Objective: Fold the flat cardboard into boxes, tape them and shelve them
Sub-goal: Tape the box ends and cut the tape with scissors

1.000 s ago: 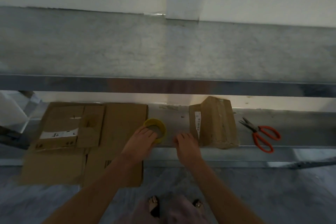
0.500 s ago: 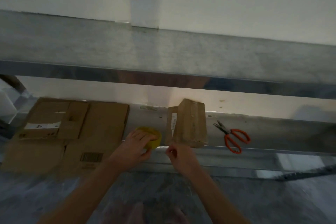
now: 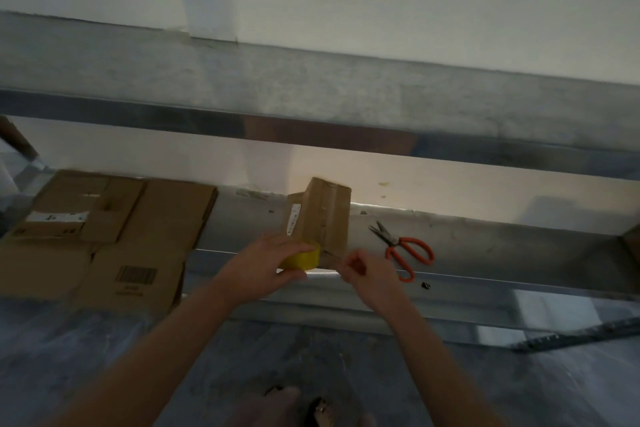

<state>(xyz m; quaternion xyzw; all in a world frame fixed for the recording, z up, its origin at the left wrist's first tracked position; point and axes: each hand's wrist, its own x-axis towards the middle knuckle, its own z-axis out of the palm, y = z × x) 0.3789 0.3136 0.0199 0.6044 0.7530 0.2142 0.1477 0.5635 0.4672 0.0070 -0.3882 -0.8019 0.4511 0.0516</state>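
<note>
Closed cardboard box [image 3: 322,215] on lower shelf [image 3: 485,246], tape roll [image 3: 303,260] alongside

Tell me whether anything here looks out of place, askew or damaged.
Nothing is spilled. The flat cardboard sticks out past the front edge of the lower shelf, left of the box. The scissors, right of the box, lie with blades parted, handles near the edge.

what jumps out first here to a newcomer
The yellow tape roll stands out, gripped by the left hand at the lower shelf's front edge, before a folded cardboard box. The right hand curls beside it, orange-handled scissors lie to the right, and flat cardboard sheets to the left.
</note>
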